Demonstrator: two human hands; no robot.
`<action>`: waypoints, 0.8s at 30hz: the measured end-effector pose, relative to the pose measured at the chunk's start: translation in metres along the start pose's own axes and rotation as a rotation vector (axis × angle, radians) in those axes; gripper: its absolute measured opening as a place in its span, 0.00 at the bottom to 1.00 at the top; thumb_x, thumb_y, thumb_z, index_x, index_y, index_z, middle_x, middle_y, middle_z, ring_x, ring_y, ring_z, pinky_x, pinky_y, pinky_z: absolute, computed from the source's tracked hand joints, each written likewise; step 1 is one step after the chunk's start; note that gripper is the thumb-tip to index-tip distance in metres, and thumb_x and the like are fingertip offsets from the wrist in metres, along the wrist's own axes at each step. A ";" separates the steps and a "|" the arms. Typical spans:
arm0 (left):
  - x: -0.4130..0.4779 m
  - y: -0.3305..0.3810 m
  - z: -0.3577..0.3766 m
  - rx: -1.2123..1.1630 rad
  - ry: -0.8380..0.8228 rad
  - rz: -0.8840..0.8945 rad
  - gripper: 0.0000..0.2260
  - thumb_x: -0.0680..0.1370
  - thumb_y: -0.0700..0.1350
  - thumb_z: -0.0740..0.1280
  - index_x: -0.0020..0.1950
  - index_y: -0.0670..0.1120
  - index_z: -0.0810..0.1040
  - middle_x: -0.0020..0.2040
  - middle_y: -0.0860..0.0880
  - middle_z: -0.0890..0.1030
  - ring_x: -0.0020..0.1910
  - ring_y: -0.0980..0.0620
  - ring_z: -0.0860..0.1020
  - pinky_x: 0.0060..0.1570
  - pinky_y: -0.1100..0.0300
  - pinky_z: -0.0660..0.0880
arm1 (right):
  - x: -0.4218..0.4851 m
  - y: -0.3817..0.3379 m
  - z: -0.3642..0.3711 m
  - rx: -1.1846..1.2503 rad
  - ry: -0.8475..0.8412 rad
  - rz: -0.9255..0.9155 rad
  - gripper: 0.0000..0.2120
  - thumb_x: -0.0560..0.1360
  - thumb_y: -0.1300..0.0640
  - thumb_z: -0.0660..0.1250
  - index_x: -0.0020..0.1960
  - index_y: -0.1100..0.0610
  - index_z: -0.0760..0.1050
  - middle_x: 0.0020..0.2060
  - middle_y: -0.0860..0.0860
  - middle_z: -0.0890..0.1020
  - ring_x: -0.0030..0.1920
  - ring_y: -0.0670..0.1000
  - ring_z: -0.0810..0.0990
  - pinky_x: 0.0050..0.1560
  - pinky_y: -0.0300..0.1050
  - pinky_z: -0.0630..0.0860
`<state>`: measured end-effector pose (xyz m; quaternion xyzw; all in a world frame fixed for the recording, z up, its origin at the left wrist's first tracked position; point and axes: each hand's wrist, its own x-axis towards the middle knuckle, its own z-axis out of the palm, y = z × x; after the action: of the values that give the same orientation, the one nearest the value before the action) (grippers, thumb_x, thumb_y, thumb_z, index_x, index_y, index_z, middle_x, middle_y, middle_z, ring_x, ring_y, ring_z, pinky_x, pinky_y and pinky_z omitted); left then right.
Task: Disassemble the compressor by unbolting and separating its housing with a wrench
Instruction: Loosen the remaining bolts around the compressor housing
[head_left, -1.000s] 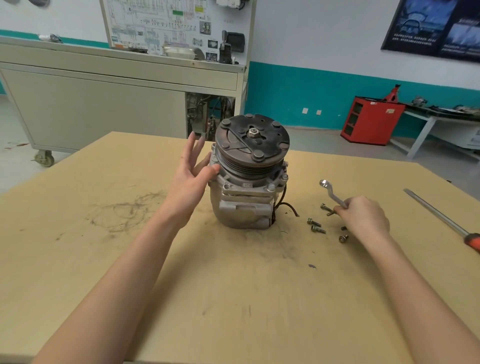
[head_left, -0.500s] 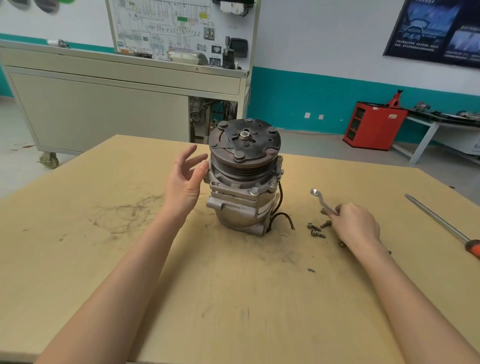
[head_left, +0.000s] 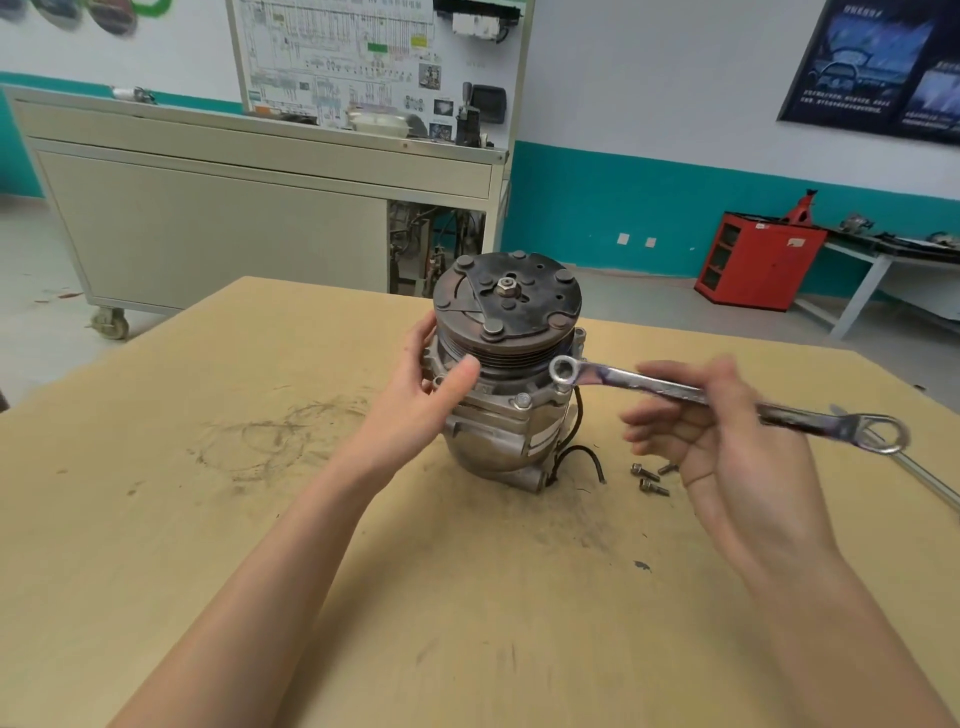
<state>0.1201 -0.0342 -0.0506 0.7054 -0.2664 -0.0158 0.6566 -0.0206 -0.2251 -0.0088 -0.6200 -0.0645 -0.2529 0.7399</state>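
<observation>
compressor (head_left: 506, 374): I see it on the table (head_left: 234, 545).
left hand (head_left: 415, 395): gripping its left side.
wrench (head_left: 675, 387): right of it, in right hand (head_left: 727, 447).
bolts (head_left: 649, 479): on table, under wrench.

Bare left hand (head_left: 415, 402), bare right hand (head_left: 737, 457) — forearms bare too

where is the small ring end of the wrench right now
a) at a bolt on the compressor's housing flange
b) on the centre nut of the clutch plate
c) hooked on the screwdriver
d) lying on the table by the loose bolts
a: the right hand holds the wrench off the table, its ring end at a flange bolt on the compressor, well below the centre nut.
</observation>
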 end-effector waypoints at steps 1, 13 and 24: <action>0.000 -0.001 0.000 -0.004 -0.012 -0.003 0.48 0.62 0.71 0.70 0.76 0.58 0.55 0.68 0.57 0.71 0.61 0.62 0.75 0.55 0.66 0.75 | -0.002 0.002 0.005 -0.001 -0.027 -0.005 0.15 0.77 0.52 0.60 0.45 0.56 0.84 0.35 0.59 0.84 0.35 0.53 0.83 0.35 0.40 0.79; -0.003 -0.002 0.003 -0.003 0.043 0.031 0.43 0.65 0.58 0.74 0.76 0.55 0.57 0.68 0.54 0.72 0.63 0.59 0.73 0.63 0.53 0.73 | -0.017 0.031 0.041 -1.020 0.102 -0.966 0.18 0.76 0.51 0.65 0.44 0.66 0.82 0.34 0.53 0.84 0.32 0.47 0.82 0.34 0.38 0.77; -0.001 -0.004 0.004 0.002 0.046 0.039 0.45 0.64 0.60 0.75 0.76 0.55 0.56 0.66 0.60 0.71 0.58 0.70 0.73 0.57 0.69 0.74 | -0.030 0.025 0.032 -1.284 -0.018 -0.946 0.10 0.75 0.65 0.65 0.53 0.68 0.80 0.39 0.57 0.82 0.37 0.55 0.81 0.41 0.44 0.75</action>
<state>0.1195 -0.0380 -0.0553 0.7009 -0.2649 0.0138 0.6621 -0.0280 -0.1829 -0.0365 -0.8340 -0.1686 -0.5228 0.0519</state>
